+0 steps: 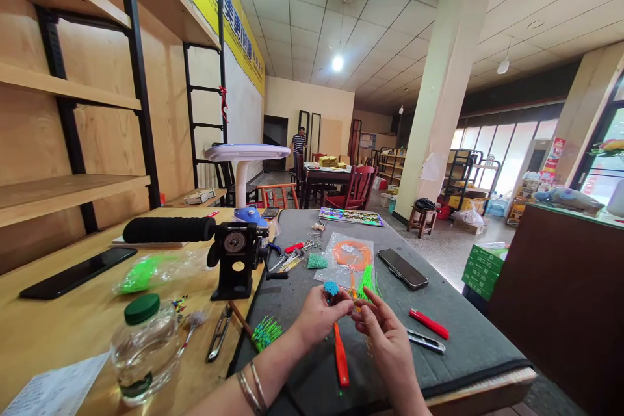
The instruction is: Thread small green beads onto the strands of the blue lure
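My left hand (319, 315) is closed in a pinch on a small blue bead-like piece (331, 288) with thin orange and green strands (364, 281) running up from it. Close beside it, my right hand (385, 331) pinches the same strands, fingertips almost touching the left ones. Both hands hover over the grey felt mat (468, 331). An orange-handled tool (340, 356) lies on the mat just below them. A clear bag of orange cord (350, 255) lies behind the hands.
A black clamp device (237, 260) with a foam handle stands at the mat's left edge. Around it lie a green-capped jar (145, 348), a phone (402, 268), a red cutter (428, 323), nippers (426, 340) and a green-blue tuft (266, 333). A person stands far back.
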`<state>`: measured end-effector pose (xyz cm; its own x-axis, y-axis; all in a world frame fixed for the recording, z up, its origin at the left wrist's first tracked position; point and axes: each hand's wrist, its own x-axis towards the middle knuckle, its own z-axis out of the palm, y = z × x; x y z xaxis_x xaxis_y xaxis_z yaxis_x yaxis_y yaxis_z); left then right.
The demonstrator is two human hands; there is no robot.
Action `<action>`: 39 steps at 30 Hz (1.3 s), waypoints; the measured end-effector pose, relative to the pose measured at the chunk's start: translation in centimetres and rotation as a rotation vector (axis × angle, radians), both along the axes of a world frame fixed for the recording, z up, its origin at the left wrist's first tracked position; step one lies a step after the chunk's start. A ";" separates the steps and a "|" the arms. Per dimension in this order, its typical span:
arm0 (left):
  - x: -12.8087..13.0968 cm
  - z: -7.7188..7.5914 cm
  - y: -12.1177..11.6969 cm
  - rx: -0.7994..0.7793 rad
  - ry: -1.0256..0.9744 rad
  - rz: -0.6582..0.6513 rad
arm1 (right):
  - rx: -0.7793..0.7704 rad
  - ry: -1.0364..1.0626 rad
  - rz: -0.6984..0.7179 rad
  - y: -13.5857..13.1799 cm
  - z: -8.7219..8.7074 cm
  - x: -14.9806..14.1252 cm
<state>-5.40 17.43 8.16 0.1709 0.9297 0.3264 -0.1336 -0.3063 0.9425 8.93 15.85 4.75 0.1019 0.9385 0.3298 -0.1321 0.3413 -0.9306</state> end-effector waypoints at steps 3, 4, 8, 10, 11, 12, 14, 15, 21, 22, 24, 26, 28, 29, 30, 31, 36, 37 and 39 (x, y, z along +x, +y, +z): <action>-0.1 0.3 -0.2 0.000 0.028 0.030 | 0.076 -0.343 -0.200 0.8 0.5 3.8; -0.1 0.4 -0.3 -0.002 0.033 0.035 | 0.087 -0.515 -0.289 1.1 0.8 5.4; 0.0 0.5 -0.4 -0.019 0.026 0.021 | -0.012 -1.246 -0.490 2.0 1.8 10.9; 0.0 0.6 -0.4 -0.023 0.017 0.014 | -0.057 -1.382 -0.459 2.5 1.9 12.3; 0.0 0.6 -0.4 -0.023 0.014 0.014 | -0.071 -1.398 -0.443 2.8 1.9 12.6; 0.0 0.6 -0.5 -0.022 0.014 0.016 | -0.078 -1.397 -0.437 3.1 1.8 12.8; 0.0 0.7 -0.5 -0.017 0.015 0.027 | -0.083 -1.393 -0.443 3.7 1.5 13.0; 0.0 0.8 -0.5 -0.014 0.018 0.032 | -0.080 -1.381 -0.451 4.0 1.3 13.1; 0.0 0.7 -0.4 0.001 0.051 0.014 | -0.043 -1.031 -0.446 4.0 1.3 11.5; 0.0 0.6 -0.3 0.008 0.060 0.004 | -0.045 -0.823 -0.376 3.7 1.3 10.6; 0.0 0.6 -0.2 0.025 0.074 -0.008 | -0.068 -0.353 -0.174 2.7 1.2 8.1; 0.0 0.5 -0.2 0.042 0.081 -0.008 | -0.096 -0.112 -0.048 1.5 1.1 5.5; -0.1 0.4 -0.1 0.060 0.088 0.003 | -0.091 -0.066 -0.025 0.5 0.9 3.2; -0.1 0.4 -0.1 0.066 0.091 0.013 | -0.072 -0.082 -0.037 0.1 0.8 2.4; -0.1 0.3 -0.1 0.071 0.095 0.025 | -0.048 -0.110 -0.057 -0.2 0.6 1.8; -0.1 0.3 -0.1 0.074 0.098 0.036 | -0.017 -0.142 -0.084 -0.5 0.4 1.3; -0.1 0.3 -0.1 0.068 0.089 0.057 | 0.092 -0.329 -0.178 -1.3 -0.2 0.6; -0.1 0.4 -0.1 0.062 0.084 0.055 | 0.098 -0.356 -0.182 -1.4 -0.3 0.5; -0.1 0.5 -0.2 0.052 0.075 0.051 | 0.104 -0.387 -0.185 -1.5 -0.3 0.3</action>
<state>-5.46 17.28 8.66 0.1499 0.9198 0.3627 -0.0468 -0.3598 0.9318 9.24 14.35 4.48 0.1158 0.8760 0.4683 0.2922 0.4205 -0.8589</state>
